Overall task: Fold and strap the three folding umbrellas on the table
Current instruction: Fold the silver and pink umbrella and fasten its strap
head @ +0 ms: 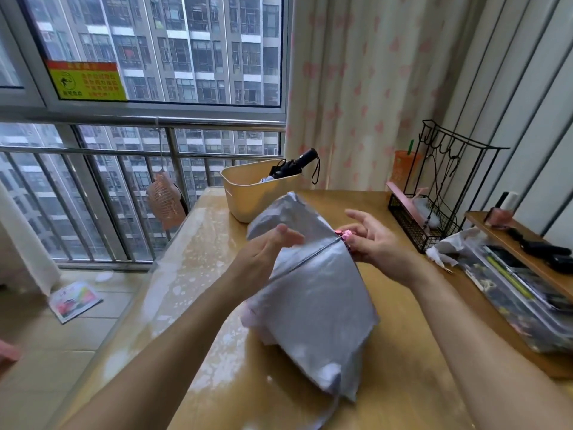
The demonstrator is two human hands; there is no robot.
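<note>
A wooden counter is set beside a barred window, with tower blocks seen beyond. The fingers of the left hand are blurred, so their exact lie is hard to make out. They are seen stretched out straight and laid against the upper left side of the silver umbrella. Nothing is gripped by them. The fingers of the right hand are spread and loosely curved at the umbrella's pink end. Whether that end is pinched or only touched cannot be told. The silver umbrella lies on the counter between the two hands as a loose, crumpled heap. Its near corner is cut off by the lower edge, and its handle is hidden under the cloth. A black umbrella is propped in a cream basket at the far end of the counter, well apart from both hands. Its lower part is hidden by the basket wall.
</note>
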